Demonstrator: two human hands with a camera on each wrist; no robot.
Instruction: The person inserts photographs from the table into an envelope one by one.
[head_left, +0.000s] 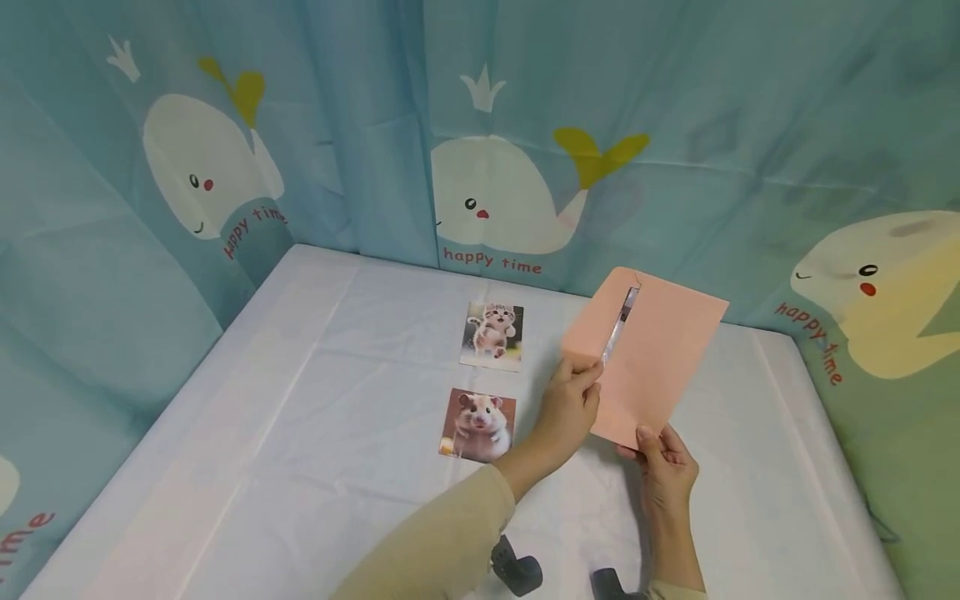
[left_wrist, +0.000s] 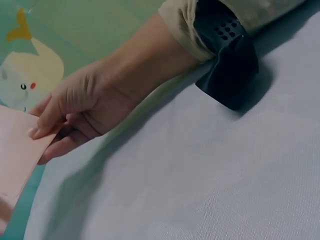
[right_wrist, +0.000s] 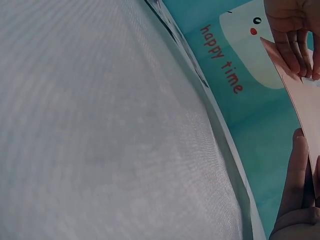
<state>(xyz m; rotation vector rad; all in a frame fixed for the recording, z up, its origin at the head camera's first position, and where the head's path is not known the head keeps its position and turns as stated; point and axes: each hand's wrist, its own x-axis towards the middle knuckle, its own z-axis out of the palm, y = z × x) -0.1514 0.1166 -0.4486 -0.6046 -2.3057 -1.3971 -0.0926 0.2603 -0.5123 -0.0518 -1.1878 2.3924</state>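
A pink envelope (head_left: 667, 350) is tilted above the right side of the table, its flap to the left. Along its mouth shows the narrow edge of a glossy picture card (head_left: 621, 321), most of it hidden inside. My left hand (head_left: 566, 412) pinches the card's near end beside the flap; in the right wrist view its fingertips meet on a whitish edge (right_wrist: 311, 81). With thumb on top and fingers beneath, my right hand (head_left: 667, 471) grips the envelope's near edge, as the left wrist view also shows.
A kitten picture card (head_left: 492, 336) and a hamster picture card (head_left: 478, 425) lie on the white-covered table (head_left: 322, 417), left of the envelope. Blue-green curtains (head_left: 375, 125) with whales surround the table's back and sides. Black wrist mounts (head_left: 516, 568) sit near both sleeves.
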